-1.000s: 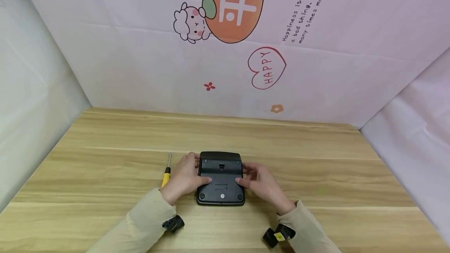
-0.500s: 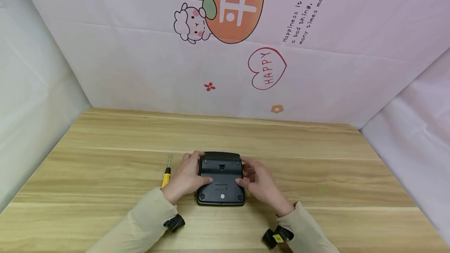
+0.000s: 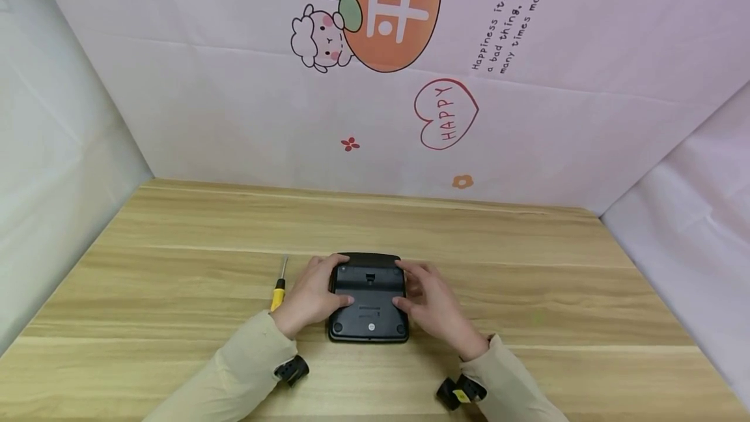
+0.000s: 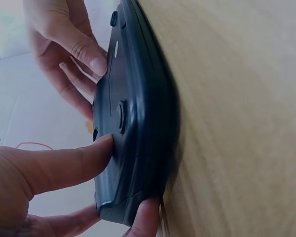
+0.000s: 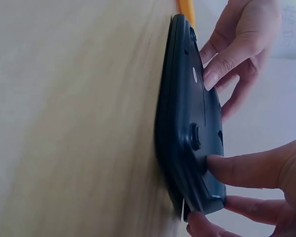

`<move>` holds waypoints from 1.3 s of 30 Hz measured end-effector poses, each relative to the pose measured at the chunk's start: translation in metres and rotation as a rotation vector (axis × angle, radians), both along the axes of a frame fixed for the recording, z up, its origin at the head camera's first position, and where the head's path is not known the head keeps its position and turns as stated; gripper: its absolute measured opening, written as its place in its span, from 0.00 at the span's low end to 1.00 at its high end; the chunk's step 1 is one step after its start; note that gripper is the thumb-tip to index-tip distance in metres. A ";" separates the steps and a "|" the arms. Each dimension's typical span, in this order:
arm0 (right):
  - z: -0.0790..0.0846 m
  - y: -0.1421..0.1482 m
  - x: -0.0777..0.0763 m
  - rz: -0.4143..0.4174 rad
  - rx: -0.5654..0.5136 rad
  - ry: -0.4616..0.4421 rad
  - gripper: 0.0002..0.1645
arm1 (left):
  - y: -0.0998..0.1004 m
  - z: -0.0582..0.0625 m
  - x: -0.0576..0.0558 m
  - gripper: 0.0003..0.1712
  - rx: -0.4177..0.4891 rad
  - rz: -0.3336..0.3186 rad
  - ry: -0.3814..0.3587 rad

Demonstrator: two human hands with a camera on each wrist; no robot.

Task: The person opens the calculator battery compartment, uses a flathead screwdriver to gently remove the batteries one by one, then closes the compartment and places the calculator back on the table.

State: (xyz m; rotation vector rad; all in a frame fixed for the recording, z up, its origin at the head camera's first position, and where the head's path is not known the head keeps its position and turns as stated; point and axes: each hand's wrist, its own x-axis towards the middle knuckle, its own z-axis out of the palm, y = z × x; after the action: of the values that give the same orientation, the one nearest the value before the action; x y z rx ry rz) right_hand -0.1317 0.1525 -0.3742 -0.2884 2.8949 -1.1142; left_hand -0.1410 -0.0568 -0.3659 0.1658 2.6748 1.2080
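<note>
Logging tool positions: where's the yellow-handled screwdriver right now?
In the head view, the yellow-handled screwdriver lies on the wooden tabletop just left of the left hand, which grips the black device; its shaft points toward the printed backdrop.

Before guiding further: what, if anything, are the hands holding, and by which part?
The black, rounded rectangular plastic device: bare left hand grips its left side, bare right hand its right side, thumbs on its upward face.

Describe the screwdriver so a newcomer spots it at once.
On the wooden table, find the black device held between the left hand and the right hand. The screwdriver lies just left of the left hand, metal shaft pointing toward the table's far edge. Its yellow handle sets it apart from the black device.
</note>
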 end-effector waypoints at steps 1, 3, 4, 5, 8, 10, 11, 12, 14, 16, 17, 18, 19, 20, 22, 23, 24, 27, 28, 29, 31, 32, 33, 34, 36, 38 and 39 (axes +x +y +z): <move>0.001 -0.001 0.000 0.005 0.010 0.008 0.34 | 0.000 0.000 0.000 0.37 -0.003 0.000 -0.002; 0.002 -0.002 0.000 0.017 0.028 0.019 0.33 | 0.000 0.000 -0.001 0.37 -0.008 0.000 -0.006; 0.003 -0.003 -0.001 0.022 0.039 0.027 0.33 | 0.000 0.000 -0.001 0.37 -0.010 0.000 -0.007; 0.003 -0.004 -0.001 0.029 0.052 0.041 0.32 | 0.000 0.000 -0.001 0.37 -0.012 0.000 -0.009; 0.003 -0.006 -0.004 0.046 0.103 0.093 0.30 | 0.000 -0.001 -0.002 0.37 -0.013 -0.001 -0.008; 0.002 -0.008 -0.006 0.061 0.131 0.135 0.29 | 0.001 -0.001 -0.002 0.37 -0.012 -0.003 -0.006; 0.002 -0.008 -0.006 0.068 0.144 0.152 0.28 | 0.001 -0.001 -0.002 0.37 -0.011 -0.005 -0.005; 0.002 -0.009 -0.007 0.076 0.153 0.165 0.27 | 0.001 -0.001 -0.002 0.37 -0.012 -0.006 -0.004; 0.002 -0.010 -0.009 0.091 0.160 0.184 0.26 | 0.001 -0.001 -0.002 0.37 -0.013 -0.010 0.000; 0.003 -0.011 -0.010 0.103 0.155 0.191 0.24 | 0.001 -0.001 -0.002 0.37 -0.013 -0.011 0.000; 0.003 -0.012 -0.011 0.111 0.151 0.191 0.24 | 0.001 -0.001 -0.002 0.37 -0.014 -0.012 0.001; 0.003 -0.012 -0.011 0.117 0.145 0.191 0.23 | 0.001 -0.001 -0.002 0.37 -0.016 -0.013 0.003; 0.004 -0.012 -0.012 0.123 0.136 0.189 0.23 | 0.001 -0.001 -0.003 0.37 -0.016 -0.013 0.002; 0.004 -0.013 -0.013 0.127 0.131 0.186 0.22 | 0.001 -0.001 -0.003 0.37 -0.017 -0.014 0.002; 0.004 -0.014 -0.014 0.133 0.122 0.180 0.22 | 0.001 0.000 -0.003 0.36 -0.018 -0.015 0.000; 0.004 -0.014 -0.015 0.134 0.118 0.177 0.21 | 0.001 0.000 -0.003 0.36 -0.018 -0.015 -0.002; 0.004 -0.014 -0.015 0.134 0.117 0.173 0.21 | 0.001 0.000 -0.002 0.36 -0.019 -0.015 -0.002; 0.005 -0.016 -0.016 0.140 0.123 0.170 0.21 | 0.001 0.000 -0.002 0.36 -0.020 -0.014 -0.004; 0.005 -0.016 -0.017 0.143 0.127 0.170 0.21 | 0.001 0.000 -0.002 0.36 -0.021 -0.014 -0.004; 0.006 -0.017 -0.017 0.147 0.134 0.171 0.21 | 0.000 0.001 -0.002 0.36 -0.022 -0.014 -0.003; 0.006 -0.018 -0.018 0.157 0.150 0.173 0.21 | 0.000 0.001 -0.002 0.36 -0.024 -0.015 -0.001; 0.006 -0.018 -0.018 0.161 0.156 0.175 0.21 | 0.000 0.001 -0.002 0.36 -0.024 -0.015 0.000; 0.006 -0.019 -0.019 0.164 0.163 0.178 0.21 | 0.000 0.001 -0.002 0.36 -0.024 -0.016 0.000; 0.006 -0.019 -0.019 0.167 0.169 0.181 0.21 | 0.000 0.001 -0.002 0.36 -0.024 -0.016 -0.001; 0.006 -0.020 -0.020 0.174 0.181 0.184 0.20 | 0.001 0.000 -0.002 0.36 -0.022 -0.018 -0.003; 0.007 -0.020 -0.021 0.182 0.187 0.182 0.20 | 0.001 0.000 -0.002 0.36 -0.020 -0.018 -0.008; 0.007 -0.020 -0.021 0.187 0.189 0.177 0.20 | 0.001 0.000 -0.002 0.36 -0.020 -0.017 -0.010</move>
State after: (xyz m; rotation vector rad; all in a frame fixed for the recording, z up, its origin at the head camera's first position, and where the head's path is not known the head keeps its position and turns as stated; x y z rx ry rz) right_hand -0.1532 0.1325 -0.3669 -0.6655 3.0164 -0.8189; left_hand -0.1430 -0.0556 -0.3656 0.1792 2.6709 1.1732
